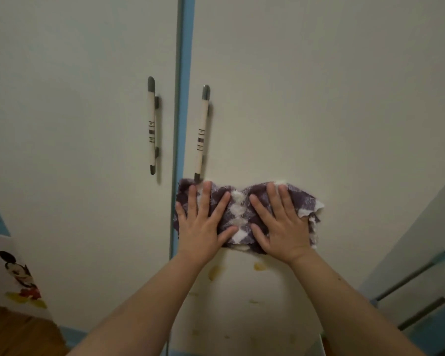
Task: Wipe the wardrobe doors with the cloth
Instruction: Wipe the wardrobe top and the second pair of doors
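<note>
A purple and white checked cloth point(238, 217) lies flat against the right wardrobe door point(319, 111), just below its handle point(201, 134). My left hand point(203, 222) presses on the cloth's left part with straight, spread fingers. My right hand point(280, 224) presses on its right part the same way. The left wardrobe door point(75, 124) has its own handle point(152, 124). A blue strip point(181, 98) runs between the two doors. Yellowish stains point(213, 272) mark the right door below the cloth.
A white cabinet with a cartoon mouse sticker point(21, 278) stands at the lower left, with wooden floor point(18, 335) beneath it. At the right, another unit with long dark handles point(409, 281) juts out beside the wardrobe.
</note>
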{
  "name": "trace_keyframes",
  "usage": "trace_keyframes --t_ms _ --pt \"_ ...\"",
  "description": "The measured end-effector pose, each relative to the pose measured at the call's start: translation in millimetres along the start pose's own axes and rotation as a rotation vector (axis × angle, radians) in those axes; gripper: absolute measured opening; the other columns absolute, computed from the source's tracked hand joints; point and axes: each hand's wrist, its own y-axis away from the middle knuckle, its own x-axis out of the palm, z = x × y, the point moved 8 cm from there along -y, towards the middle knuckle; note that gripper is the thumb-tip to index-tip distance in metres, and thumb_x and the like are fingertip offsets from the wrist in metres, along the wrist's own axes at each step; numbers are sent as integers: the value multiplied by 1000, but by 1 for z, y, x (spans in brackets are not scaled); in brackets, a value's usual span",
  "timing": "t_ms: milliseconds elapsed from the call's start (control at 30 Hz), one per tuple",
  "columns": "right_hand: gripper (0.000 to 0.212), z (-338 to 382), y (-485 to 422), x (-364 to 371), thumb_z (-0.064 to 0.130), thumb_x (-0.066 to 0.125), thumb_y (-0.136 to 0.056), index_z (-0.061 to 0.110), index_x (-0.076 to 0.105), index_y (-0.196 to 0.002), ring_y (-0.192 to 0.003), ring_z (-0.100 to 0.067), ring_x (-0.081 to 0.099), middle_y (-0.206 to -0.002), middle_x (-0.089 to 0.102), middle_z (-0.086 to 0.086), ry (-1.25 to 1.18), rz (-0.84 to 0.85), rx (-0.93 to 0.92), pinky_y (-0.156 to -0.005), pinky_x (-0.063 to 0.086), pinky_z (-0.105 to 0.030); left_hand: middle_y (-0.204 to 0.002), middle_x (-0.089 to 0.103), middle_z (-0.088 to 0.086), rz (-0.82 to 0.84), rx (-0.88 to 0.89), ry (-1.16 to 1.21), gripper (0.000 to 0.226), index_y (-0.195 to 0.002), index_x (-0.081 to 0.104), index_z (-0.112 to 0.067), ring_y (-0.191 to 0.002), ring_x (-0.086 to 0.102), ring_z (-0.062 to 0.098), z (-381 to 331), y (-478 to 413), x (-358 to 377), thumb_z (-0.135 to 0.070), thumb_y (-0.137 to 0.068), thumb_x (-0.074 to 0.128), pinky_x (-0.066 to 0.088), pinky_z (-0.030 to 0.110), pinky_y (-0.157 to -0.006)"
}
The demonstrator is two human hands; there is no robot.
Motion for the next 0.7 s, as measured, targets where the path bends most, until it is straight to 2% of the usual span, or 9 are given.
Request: trace_keyframes --t_ms 100,167,267,333,433,500,567,633,700 --pt "69 13 17 17 44 41 -87 33 8 -147 -143 -17 -3 -156 -11 3 25 87 10 -73 53 -29 -149 -33 1 54 20 52 87 -143 -6 -38 -139 -10 38 8 18 7 -60 -79 49 12 66 -102" --pt "67 18 29 24 43 37 -89 33 5 -147 -143 -17 -4 -156 -13 2 68 117 55 -68 53 -30 -153 -21 7 82 57 69 92 -144 2 -34 -137 -1 44 6 26 6 -54 -76 60 17 66 -101" --pt "64 23 34 25 38 36 -87 28 12 -146 -141 -22 8 -157 -5 -2 129 151 181 -68 52 -41 -151 10 17 77 123 114 83 -142 25 -27 -134 10 46 5 29 -4 -42 -73 69 25 67 -97" --pt "62 30 34 22 38 38 -84 22 24 -142 -137 -27 16 -153 13 -9 102 133 316 -72 49 -51 -150 15 14 87 140 177 76 -141 30 -24 -135 10 44 6 31 -9 -38 -76 66 22 65 -99" --pt "69 48 29 28 51 36 -85 16 21 -144 -140 -31 4 -151 9 -16 -4 74 548 -92 27 -69 -151 10 7 147 129 313 71 -142 19 -26 -138 3 37 9 35 -10 -32 -82 55 14 58 -104" --pt "80 60 21 34 63 28 -86 13 11 -146 -140 -32 -9 -151 -4 -17 -94 22 691 -98 13 -71 -152 -3 -3 186 117 427 74 -142 -2 -31 -140 -8 24 11 40 -8 -22 -87 48 9 50 -110" --pt "89 68 11 40 71 23 -83 12 0 -146 -139 -30 -17 -150 -13 -16 -171 -41 798 -101 5 -69 -149 -9 -15 203 94 534 81 -137 -17 -36 -141 -10 11 17 46 -7 -10 -89 43 4 40 -115" --pt "95 70 6 46 76 23 -80 13 -6 -145 -138 -30 -19 -149 -14 -18 -187 -82 854 -101 1 -69 -148 -3 -18 215 76 605 83 -135 -18 -37 -142 2 9 22 51 -8 -3 -88 42 4 33 -116" --pt "96 70 5 53 78 21 -79 16 -13 -145 -138 -30 -20 -149 -17 -18 -160 -93 848 -101 0 -69 -151 17 -7 223 50 647 81 -139 -8 -35 -140 19 14 27 53 -13 -2 -85 43 14 34 -115"
